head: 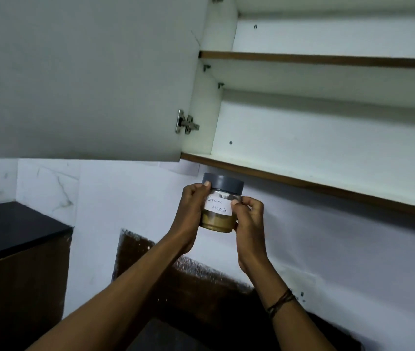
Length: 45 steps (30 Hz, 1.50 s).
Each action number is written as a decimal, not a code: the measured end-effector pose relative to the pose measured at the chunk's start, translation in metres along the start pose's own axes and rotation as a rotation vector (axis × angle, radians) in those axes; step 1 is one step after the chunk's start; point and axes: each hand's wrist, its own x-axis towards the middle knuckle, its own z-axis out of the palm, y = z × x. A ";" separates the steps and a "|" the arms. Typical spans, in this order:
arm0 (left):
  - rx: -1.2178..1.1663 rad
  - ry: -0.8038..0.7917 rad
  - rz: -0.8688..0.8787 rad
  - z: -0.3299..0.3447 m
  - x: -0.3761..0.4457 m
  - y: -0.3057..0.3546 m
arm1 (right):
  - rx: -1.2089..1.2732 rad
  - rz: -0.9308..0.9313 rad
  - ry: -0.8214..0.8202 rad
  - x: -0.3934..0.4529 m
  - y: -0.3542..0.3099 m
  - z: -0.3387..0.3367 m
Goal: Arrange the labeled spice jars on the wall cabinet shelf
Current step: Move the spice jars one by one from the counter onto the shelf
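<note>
From the head view we count one spice jar [220, 208], labelled "Garam Masala", held upright between our left grip [193, 208] and right grip [248, 216], both wrapped round it. Above them: the cabinet's lower shelf [328, 183].

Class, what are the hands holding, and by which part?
Clear glass spice jar with grey lid: left hand and right hand grip its opposite sides.
</note>
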 end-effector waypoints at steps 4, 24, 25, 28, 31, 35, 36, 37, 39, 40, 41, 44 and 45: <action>0.024 0.030 0.115 0.021 0.029 0.041 | -0.028 -0.118 0.092 0.031 -0.037 0.010; 0.367 0.124 0.199 0.040 0.168 0.087 | -0.472 -0.125 0.120 0.178 -0.065 0.049; 0.379 0.105 0.188 0.038 0.172 0.084 | -0.495 -0.127 0.100 0.183 -0.063 0.049; 0.431 0.051 0.175 0.035 0.186 0.075 | -0.592 -0.131 0.044 0.199 -0.059 0.051; 0.487 0.046 0.180 0.033 0.202 0.067 | -0.619 -0.114 -0.064 0.211 -0.056 0.054; 0.536 0.025 0.128 0.029 0.221 0.058 | -0.618 -0.036 -0.203 0.223 -0.048 0.056; 0.545 0.017 0.108 0.028 0.226 0.057 | -0.641 -0.030 -0.224 0.226 -0.045 0.057; 0.554 0.010 0.087 0.026 0.230 0.055 | -0.664 -0.036 -0.239 0.228 -0.043 0.058; 0.582 0.007 0.056 0.023 0.238 0.055 | -0.719 -0.054 -0.249 0.232 -0.041 0.060; 0.592 0.008 0.045 0.021 0.241 0.054 | -0.734 -0.054 -0.256 0.234 -0.039 0.062; 0.598 0.009 0.035 0.021 0.244 0.054 | -0.734 -0.045 -0.270 0.235 -0.038 0.063; 0.638 -0.003 -0.015 0.019 0.249 0.052 | -0.732 0.015 -0.328 0.237 -0.038 0.063; 0.658 -0.015 -0.033 0.018 0.251 0.051 | -0.753 0.026 -0.348 0.237 -0.038 0.063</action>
